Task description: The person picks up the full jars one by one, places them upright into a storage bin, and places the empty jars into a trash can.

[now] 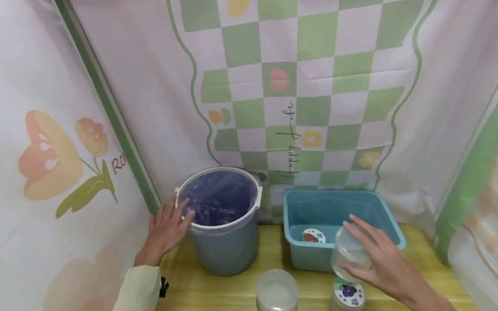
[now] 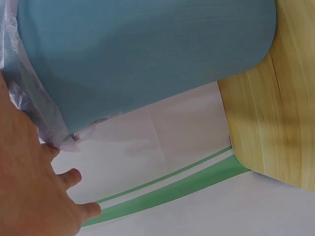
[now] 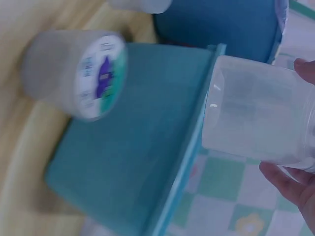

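Observation:
In the head view my right hand (image 1: pixel 383 259) grips a clear plastic jar (image 1: pixel 350 255) near its top, above the front edge of the blue basin (image 1: pixel 301 254). The right wrist view shows fingers (image 3: pixel 283 182) and thumb on either side of this jar (image 3: pixel 256 110). My left hand (image 1: pixel 166 231) rests at the left rim of the blue-grey bucket (image 1: pixel 228 248), its fingers spread. Close to those fingers, the bucket's plastic liner (image 2: pixel 37 105) folds over the rim.
A second clear jar (image 1: pixel 277 297) stands on the wooden table (image 1: pixel 204 310). Right of it is a jar with a purple-flower lid (image 1: pixel 347 296), in front of the basin. Inside the basin lies a round white lid with a red picture (image 1: pixel 313 236). Printed curtains hang behind.

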`<state>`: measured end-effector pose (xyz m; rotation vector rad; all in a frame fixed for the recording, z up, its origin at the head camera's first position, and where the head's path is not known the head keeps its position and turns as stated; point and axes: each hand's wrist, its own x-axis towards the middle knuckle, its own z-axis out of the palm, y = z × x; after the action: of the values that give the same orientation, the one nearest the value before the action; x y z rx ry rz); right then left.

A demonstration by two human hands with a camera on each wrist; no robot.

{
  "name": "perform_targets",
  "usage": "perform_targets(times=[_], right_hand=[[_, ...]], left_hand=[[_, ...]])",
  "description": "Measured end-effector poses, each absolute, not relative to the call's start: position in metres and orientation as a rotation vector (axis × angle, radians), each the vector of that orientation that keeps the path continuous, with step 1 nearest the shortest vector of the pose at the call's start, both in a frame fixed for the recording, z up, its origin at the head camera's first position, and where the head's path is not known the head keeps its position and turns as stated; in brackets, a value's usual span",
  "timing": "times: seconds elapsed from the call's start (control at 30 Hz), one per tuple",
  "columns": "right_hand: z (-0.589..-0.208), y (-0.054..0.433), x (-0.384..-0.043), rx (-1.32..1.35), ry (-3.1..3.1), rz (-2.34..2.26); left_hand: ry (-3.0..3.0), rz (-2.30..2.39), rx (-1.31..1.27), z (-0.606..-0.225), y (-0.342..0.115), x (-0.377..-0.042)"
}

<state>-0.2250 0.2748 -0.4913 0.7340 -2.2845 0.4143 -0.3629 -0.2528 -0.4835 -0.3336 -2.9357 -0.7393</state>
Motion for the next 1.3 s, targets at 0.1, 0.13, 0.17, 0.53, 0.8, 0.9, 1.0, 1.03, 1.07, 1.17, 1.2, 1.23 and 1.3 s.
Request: perform_targets(times=[0.1, 0.13, 0.17, 0.53, 0.8, 0.9, 1.0, 1.03, 1.07, 1.17, 1.2, 1.23, 1.3], right_hand=[[-0.481, 0.262, -0.234, 0.773, -2.280, 0.430], [-0.478, 0.257, -0.237, 0.782, -2.281, 0.428], [-0.475, 0.253, -0.240, 0.793, -2.279, 0.425], [-0.444, 0.214, -0.266, 0.819, -2.379, 0.406], [-0.427, 0.191, -0.281, 0.859, -2.424, 0.406], [-0.423, 0.185, -0.286, 0.874, -2.431, 0.398], [-0.418, 0.179, -0.291, 0.868, -2.458, 0.393], [-0.417, 0.177, -0.293, 0.865, -2.468, 0.392], [-0.415, 0.175, -0.295, 0.862, -2.477, 0.393], [-0.411, 0.171, -0.299, 0.858, -2.494, 0.400], [-0.409, 0.170, -0.301, 0.859, -2.497, 0.401], [-0.408, 0.168, -0.302, 0.859, -2.501, 0.403], [-0.405, 0.166, -0.304, 0.862, -2.507, 0.406]], left_hand=[[-2.959, -0.734, -0.323, -0.481, -0.252, -0.362], [-2.964, -0.729, -0.322, -0.481, -0.252, -0.362], [-2.965, -0.725, -0.322, -0.480, -0.252, -0.362], [-2.972, -0.720, -0.330, -0.479, -0.252, -0.364], [-2.985, -0.691, -0.324, -0.480, -0.253, -0.365], [-2.986, -0.697, -0.325, -0.480, -0.253, -0.365], [-2.993, -0.699, -0.327, -0.479, -0.252, -0.364], [-2.995, -0.699, -0.326, -0.479, -0.252, -0.364], [-2.997, -0.700, -0.326, -0.479, -0.252, -0.364], [-2.999, -0.702, -0.324, -0.478, -0.252, -0.363], [-2.999, -0.705, -0.324, -0.478, -0.252, -0.362], [-3.000, -0.704, -0.322, -0.478, -0.253, -0.362], [-3.001, -0.705, -0.322, -0.477, -0.253, -0.362]])
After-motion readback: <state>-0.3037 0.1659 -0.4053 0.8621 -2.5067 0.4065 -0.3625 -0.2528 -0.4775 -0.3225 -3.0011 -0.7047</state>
